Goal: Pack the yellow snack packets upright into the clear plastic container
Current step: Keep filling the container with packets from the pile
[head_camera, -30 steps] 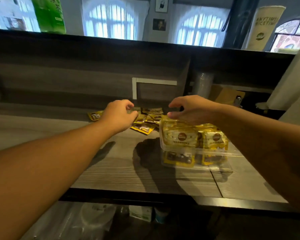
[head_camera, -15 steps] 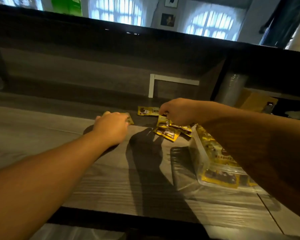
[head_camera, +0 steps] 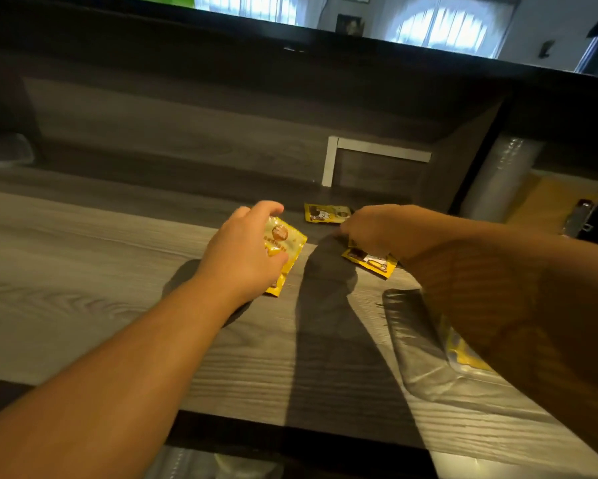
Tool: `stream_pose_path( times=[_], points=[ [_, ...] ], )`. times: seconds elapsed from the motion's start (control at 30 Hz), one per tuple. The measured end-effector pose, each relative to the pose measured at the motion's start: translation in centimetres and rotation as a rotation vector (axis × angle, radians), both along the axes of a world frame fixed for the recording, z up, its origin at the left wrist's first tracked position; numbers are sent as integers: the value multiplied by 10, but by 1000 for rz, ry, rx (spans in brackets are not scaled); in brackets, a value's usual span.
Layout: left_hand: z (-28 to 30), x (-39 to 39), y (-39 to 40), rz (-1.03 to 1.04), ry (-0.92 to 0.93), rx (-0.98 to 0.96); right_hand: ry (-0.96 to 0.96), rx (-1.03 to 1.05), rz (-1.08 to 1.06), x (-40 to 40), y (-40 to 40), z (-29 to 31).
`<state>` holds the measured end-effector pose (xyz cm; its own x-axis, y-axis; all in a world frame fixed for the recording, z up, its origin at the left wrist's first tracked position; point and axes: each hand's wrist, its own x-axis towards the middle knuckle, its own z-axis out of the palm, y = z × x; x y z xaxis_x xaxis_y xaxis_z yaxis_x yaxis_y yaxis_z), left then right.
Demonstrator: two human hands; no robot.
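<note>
My left hand (head_camera: 245, 250) grips a yellow snack packet (head_camera: 285, 245), lifted and tilted just above the wooden counter (head_camera: 83, 271). My right hand (head_camera: 377, 229) reaches over loose packets; its fingers curl down onto a yellow packet (head_camera: 371, 261) lying flat, but my hand hides the contact. Another packet (head_camera: 327, 213) lies flat farther back. The clear plastic container (head_camera: 425, 344) sits at the right, mostly hidden behind my right forearm, with yellow packets (head_camera: 463, 350) showing inside it.
A dark back wall with a white L-shaped strip (head_camera: 332, 160) rises behind the packets. A stack of clear plastic cups (head_camera: 498, 178) and a brown box (head_camera: 546, 202) stand at the right. The counter's dark front edge (head_camera: 290, 440) runs below.
My left hand has picked a yellow packet up off the counter. My right hand stays over the loose packets. The camera has tilted further, hiding more of the container behind my right arm.
</note>
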<state>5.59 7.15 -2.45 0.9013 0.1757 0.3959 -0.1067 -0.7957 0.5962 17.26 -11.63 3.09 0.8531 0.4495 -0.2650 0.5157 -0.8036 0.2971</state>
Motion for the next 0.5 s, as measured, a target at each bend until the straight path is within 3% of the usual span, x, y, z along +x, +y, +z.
stream_pose_path(
  times=[0.13, 0.3, 0.5],
  points=[
    [2, -2, 5, -20, -78, -338, -56, -98, -27, 2, 6, 4],
    [2, -3, 5, -17, -106, -327, -98, -63, 23, 6, 3, 3],
    [1, -3, 7, 14, -101, -314, -16, -106, 50, 1, -2, 2]
  ],
)
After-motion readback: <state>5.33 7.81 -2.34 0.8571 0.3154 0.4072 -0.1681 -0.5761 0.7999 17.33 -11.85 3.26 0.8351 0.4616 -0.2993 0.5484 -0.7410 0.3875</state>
